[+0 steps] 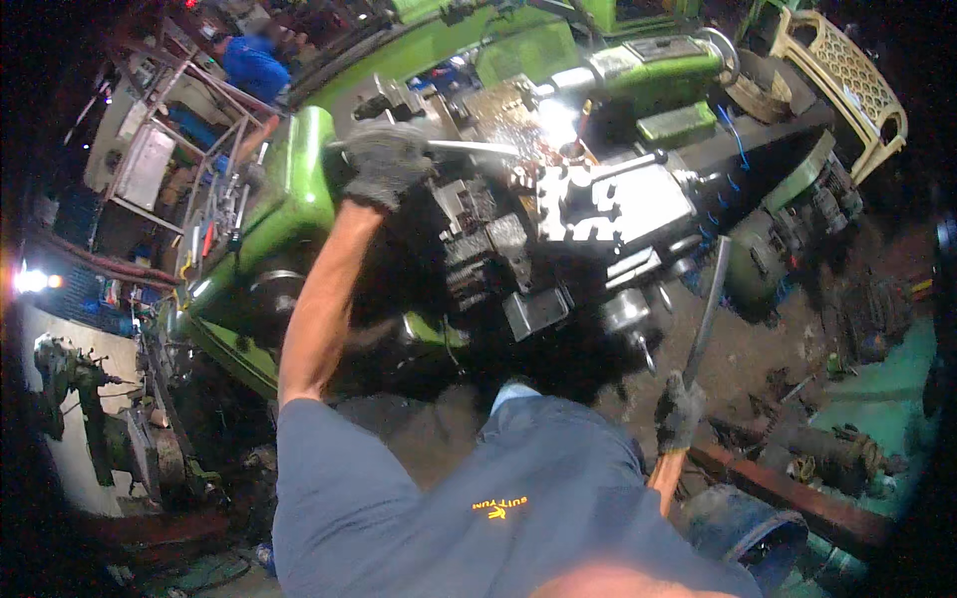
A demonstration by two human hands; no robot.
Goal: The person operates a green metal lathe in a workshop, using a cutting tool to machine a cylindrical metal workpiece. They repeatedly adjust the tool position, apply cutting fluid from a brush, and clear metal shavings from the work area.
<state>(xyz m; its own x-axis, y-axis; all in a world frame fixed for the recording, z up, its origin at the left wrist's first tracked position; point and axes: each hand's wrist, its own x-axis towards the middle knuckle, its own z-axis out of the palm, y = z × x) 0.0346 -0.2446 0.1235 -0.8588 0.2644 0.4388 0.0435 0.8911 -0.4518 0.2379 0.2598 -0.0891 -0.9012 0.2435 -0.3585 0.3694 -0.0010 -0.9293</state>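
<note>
My left hand (384, 161), in a dark grey glove, is closed around a pale metal rod (469, 147). The rod reaches right over the bed of a green lathe (311, 164), and a short end shows left of the fist. Just below this hand are dark, stepped metal blocks (483, 244) on the machine. Low on the right, my right hand (681, 411), also gloved, grips the lower end of a long grey metal pipe (710, 309), which slants upward away from me. The lathe's brightly lit carriage (588, 204) lies between the two hands, beyond my body.
A beige plastic chair (847, 85) stands at the far right, near the lathe's green tailstock (658, 78). A blue drum (743, 528) and a rusty beam (788, 488) are at lower right. Far left, a person in blue (254, 68) is beyond a metal rack (150, 164).
</note>
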